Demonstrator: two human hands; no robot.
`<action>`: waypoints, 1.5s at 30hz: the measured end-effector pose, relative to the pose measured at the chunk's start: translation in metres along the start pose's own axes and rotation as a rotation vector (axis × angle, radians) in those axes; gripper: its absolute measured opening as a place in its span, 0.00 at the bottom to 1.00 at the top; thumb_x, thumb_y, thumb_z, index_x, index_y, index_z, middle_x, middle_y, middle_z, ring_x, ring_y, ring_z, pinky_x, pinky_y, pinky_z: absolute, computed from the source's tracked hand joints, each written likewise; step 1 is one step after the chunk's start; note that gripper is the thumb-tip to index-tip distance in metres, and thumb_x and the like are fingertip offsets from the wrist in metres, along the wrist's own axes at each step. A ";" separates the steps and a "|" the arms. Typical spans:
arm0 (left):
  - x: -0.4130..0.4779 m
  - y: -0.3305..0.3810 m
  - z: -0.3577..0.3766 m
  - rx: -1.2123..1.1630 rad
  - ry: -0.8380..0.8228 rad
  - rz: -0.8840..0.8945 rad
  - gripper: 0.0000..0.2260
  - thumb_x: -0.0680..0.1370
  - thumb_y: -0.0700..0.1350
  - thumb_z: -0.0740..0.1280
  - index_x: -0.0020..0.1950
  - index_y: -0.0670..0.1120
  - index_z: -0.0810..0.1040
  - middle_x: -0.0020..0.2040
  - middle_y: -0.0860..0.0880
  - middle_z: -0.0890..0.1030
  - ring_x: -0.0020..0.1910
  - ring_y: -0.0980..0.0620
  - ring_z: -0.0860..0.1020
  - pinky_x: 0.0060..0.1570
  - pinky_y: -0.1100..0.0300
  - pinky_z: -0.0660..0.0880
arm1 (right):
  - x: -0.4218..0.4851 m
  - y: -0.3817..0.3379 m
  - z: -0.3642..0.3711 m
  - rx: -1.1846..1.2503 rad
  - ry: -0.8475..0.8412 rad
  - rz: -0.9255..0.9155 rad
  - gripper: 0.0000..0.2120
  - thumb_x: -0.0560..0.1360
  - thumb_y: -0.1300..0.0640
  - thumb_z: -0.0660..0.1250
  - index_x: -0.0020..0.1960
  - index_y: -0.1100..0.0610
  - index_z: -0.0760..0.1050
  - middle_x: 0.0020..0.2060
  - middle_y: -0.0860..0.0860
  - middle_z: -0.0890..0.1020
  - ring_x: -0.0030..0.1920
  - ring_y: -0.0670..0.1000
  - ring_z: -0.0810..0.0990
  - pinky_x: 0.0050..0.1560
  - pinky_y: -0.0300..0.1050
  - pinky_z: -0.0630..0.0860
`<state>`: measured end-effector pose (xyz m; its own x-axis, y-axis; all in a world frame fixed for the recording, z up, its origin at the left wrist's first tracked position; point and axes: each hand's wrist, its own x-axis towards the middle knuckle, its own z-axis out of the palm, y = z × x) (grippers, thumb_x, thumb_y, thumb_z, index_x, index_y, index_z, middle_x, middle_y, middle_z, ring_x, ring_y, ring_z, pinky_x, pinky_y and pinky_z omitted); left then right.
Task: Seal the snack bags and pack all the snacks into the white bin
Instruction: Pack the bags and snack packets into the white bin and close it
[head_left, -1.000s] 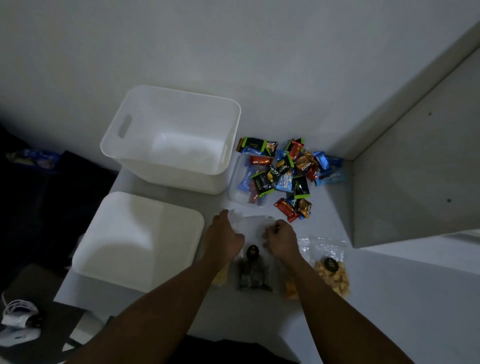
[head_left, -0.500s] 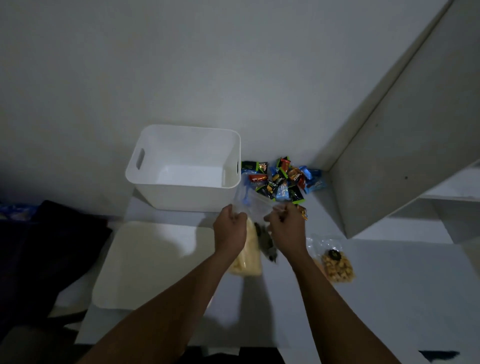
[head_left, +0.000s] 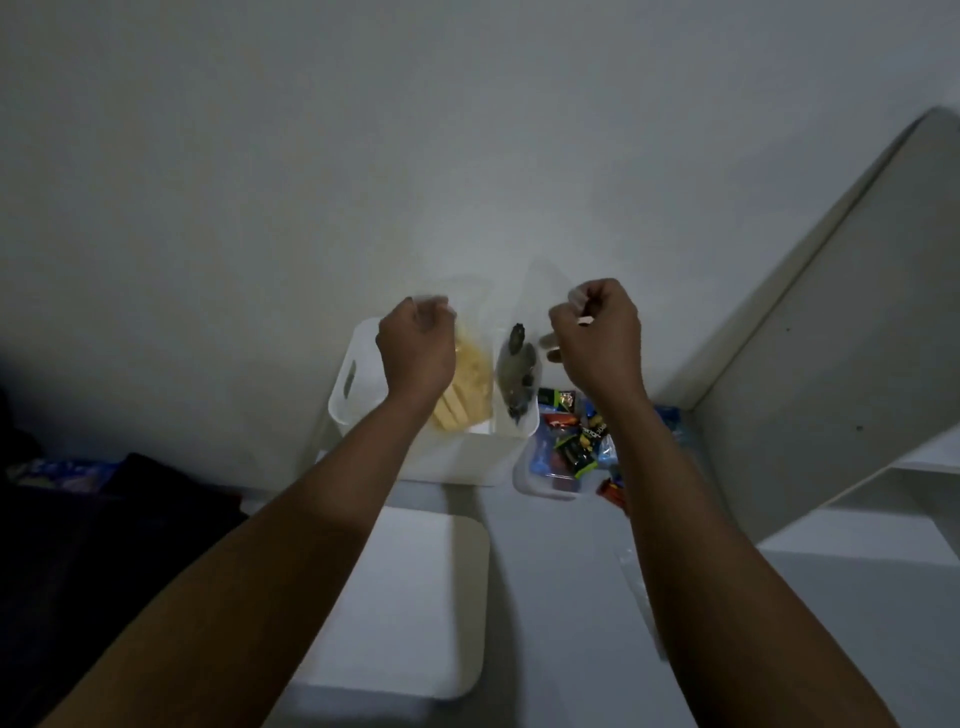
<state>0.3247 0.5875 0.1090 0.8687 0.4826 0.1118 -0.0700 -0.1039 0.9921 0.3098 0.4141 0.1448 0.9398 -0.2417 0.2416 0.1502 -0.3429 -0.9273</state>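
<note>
Hanging over white plastic bin (head_left: 467, 462): clear bag of yellow sticks (head_left: 467, 395), top pinched in curled left hand (head_left: 415, 348); clear bag of dark pieces (head_left: 517, 374), pinched by curled right hand (head_left: 597, 338); bag tops blurred, seals unreadable.

Dim light, a bare pale wall (head_left: 260, 156), a white bench (head_left: 561, 571), a white shelf unit (head_left: 831, 338) right, dark cloth (head_left: 104, 519) left.

My left hand (head_left: 415, 353) and my right hand (head_left: 597, 343) are bare. My left forearm (head_left: 291, 530) and right forearm (head_left: 701, 519) are uncovered skin along the whole length that shows, from wrist to the lower edge of view, lean and fairly smooth. In this dim light I can't make out finer detail such as nails or hairs.
</note>
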 end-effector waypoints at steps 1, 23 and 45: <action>0.013 0.000 0.002 -0.012 0.004 -0.018 0.04 0.74 0.45 0.68 0.40 0.52 0.81 0.41 0.51 0.85 0.41 0.52 0.83 0.45 0.56 0.80 | 0.008 -0.001 0.006 -0.002 -0.027 0.004 0.06 0.77 0.62 0.63 0.53 0.56 0.70 0.46 0.54 0.80 0.36 0.57 0.85 0.36 0.60 0.83; 0.084 -0.145 0.104 0.088 -0.297 -0.634 0.04 0.73 0.43 0.67 0.45 0.43 0.77 0.40 0.46 0.75 0.38 0.48 0.73 0.39 0.56 0.70 | 0.103 0.171 0.117 -0.530 -0.551 0.261 0.16 0.80 0.58 0.61 0.65 0.63 0.77 0.62 0.58 0.80 0.61 0.58 0.79 0.50 0.38 0.70; 0.083 -0.176 0.125 0.069 -0.570 -0.621 0.10 0.81 0.49 0.60 0.50 0.46 0.78 0.45 0.46 0.76 0.45 0.49 0.73 0.44 0.55 0.70 | 0.096 0.160 0.098 -1.001 -0.476 0.108 0.14 0.80 0.56 0.56 0.47 0.63 0.76 0.54 0.60 0.74 0.57 0.62 0.73 0.47 0.50 0.71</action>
<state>0.4707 0.5368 -0.0633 0.8552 -0.0410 -0.5167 0.5161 -0.0264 0.8561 0.4541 0.4250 -0.0082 0.9870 -0.0152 -0.1598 -0.0531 -0.9704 -0.2357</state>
